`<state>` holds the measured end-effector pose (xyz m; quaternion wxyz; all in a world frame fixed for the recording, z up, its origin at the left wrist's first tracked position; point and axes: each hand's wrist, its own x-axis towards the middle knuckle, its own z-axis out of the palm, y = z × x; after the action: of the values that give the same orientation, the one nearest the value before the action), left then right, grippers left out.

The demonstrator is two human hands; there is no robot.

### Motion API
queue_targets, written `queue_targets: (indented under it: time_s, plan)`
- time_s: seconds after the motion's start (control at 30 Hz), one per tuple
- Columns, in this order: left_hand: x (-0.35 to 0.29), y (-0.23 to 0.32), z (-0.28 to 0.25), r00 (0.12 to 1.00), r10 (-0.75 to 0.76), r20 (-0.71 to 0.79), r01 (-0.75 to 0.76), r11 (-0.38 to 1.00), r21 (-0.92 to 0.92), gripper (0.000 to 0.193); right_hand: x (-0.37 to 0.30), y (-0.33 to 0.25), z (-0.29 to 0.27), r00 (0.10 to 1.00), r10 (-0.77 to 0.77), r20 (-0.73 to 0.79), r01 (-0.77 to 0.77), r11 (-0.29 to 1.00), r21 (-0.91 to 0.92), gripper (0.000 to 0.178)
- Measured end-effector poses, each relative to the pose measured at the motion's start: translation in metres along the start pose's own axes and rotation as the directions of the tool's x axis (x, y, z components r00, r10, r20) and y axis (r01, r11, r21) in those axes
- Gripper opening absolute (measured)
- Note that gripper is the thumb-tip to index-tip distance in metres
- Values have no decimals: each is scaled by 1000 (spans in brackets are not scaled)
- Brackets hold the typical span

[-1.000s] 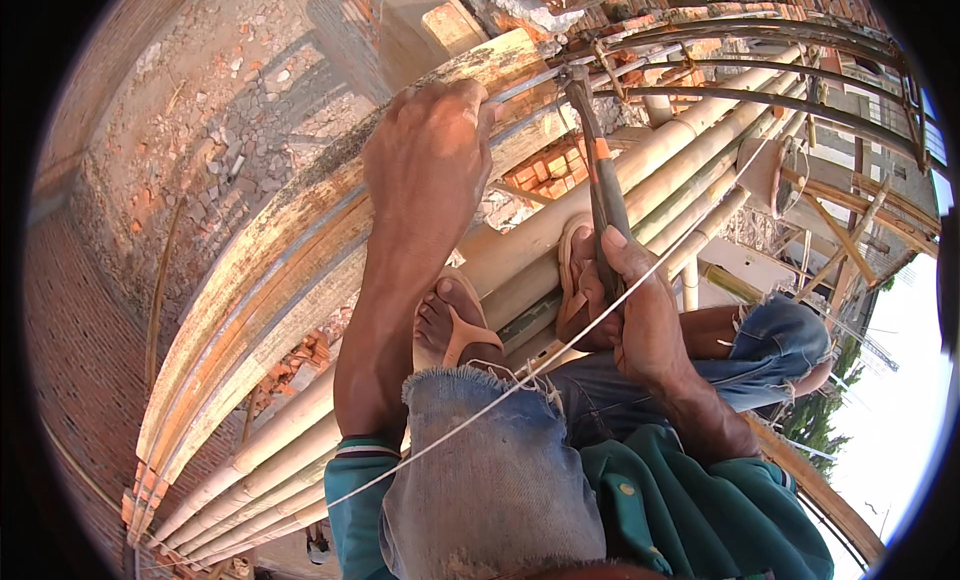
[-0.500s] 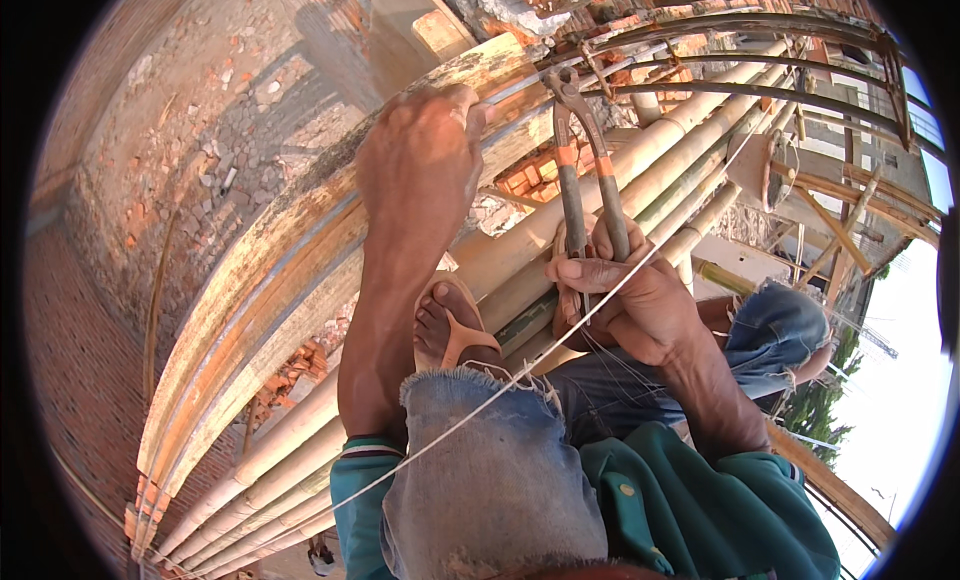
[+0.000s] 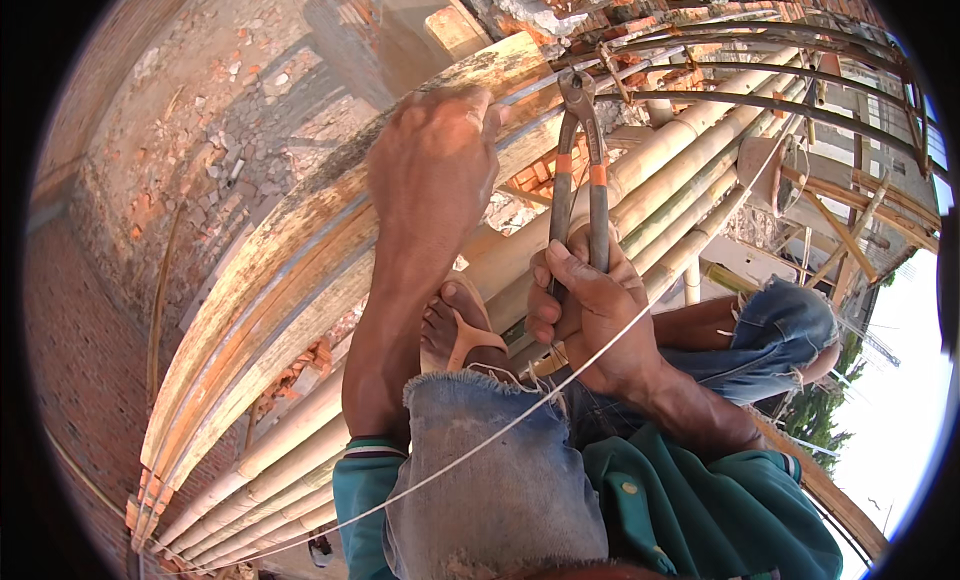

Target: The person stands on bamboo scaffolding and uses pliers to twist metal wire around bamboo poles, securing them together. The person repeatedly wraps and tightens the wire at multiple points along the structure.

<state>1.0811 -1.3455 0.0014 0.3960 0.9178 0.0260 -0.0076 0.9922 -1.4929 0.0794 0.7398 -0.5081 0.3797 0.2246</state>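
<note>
My left hand [image 3: 432, 175] is closed, knuckles up, over the upper part of a long wooden board [image 3: 255, 285]. Its fingertips are hidden, and I cannot make out what they grip. My right hand [image 3: 600, 315] is wrapped round the handles of rusty steel pincers [image 3: 578, 145]. Orange bands circle both handles. The jaws point away from me, close to the far end of the board and some steel bars [image 3: 740, 98]. A thin metal rod [image 3: 300, 245] runs along the board.
Several bamboo poles [image 3: 665, 140] lie side by side under me. My sandalled foot [image 3: 455, 325] is beside the board. A pale string [image 3: 500, 420] crosses over my jeans. Broken brick rubble [image 3: 225, 130] covers the ground below on the left. A brick wall [image 3: 90, 370] stands at the far left.
My right hand has moved slightly away from me, and the pincers' handles are nearer together. Thin wires that hung below that hand no longer show. My left hand has shifted slightly right.
</note>
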Motion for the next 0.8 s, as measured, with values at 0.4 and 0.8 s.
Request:
queue_targets:
  time_s: [0.4, 0.8]
  plan:
    - [-1, 1, -1, 1000, -26, 6, 26, 998, -62, 32, 6, 7, -2, 914, -63, 400, -162, 849, 504, 40]
    - [-14, 16, 22, 904, 152, -400, -204, 975, -89, 28, -8, -26, -15, 891, -454, 17, 200, 360, -911, 38]
